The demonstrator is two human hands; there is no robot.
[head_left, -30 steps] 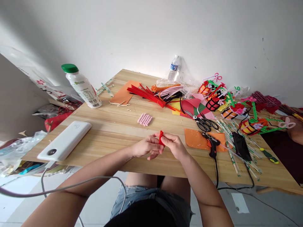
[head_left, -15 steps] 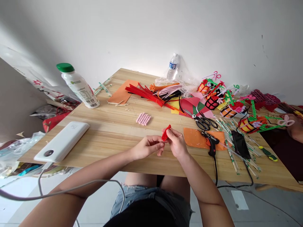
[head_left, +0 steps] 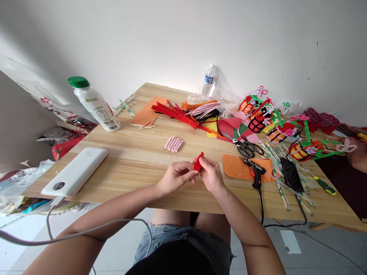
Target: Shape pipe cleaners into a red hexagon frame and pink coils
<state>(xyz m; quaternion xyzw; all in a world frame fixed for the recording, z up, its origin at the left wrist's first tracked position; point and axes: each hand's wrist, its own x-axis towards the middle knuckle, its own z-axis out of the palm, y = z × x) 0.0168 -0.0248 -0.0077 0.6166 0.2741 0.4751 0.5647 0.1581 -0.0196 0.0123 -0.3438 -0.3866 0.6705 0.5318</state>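
Observation:
Above the front of the wooden table, a small folded red pipe cleaner piece [head_left: 198, 162] is pinched between my two hands. My right hand [head_left: 211, 175] grips it from the right, thumb across its upper part. Fingers of my left hand [head_left: 177, 177] close on its lower left side; some fingertips are hidden behind it. Beyond the hands lies a pink pad of coiled pipe cleaner rows [head_left: 173, 144]. Farther back is a bundle of red pipe cleaners [head_left: 174, 113], beside orange, pink and black ones.
Right of my hands are black scissors [head_left: 247, 147], a glue gun [head_left: 258, 172] on orange paper, wrapped sticks [head_left: 282, 191] and a screwdriver [head_left: 323, 185]. Several decorated baskets [head_left: 279, 132] stand behind. A power bank [head_left: 75, 172] and white bottle [head_left: 96, 105] stand left. Another person's hand [head_left: 357, 154] shows far right.
Both hands have shifted slightly left with the red piece. My left fingers have come closer around its lower side.

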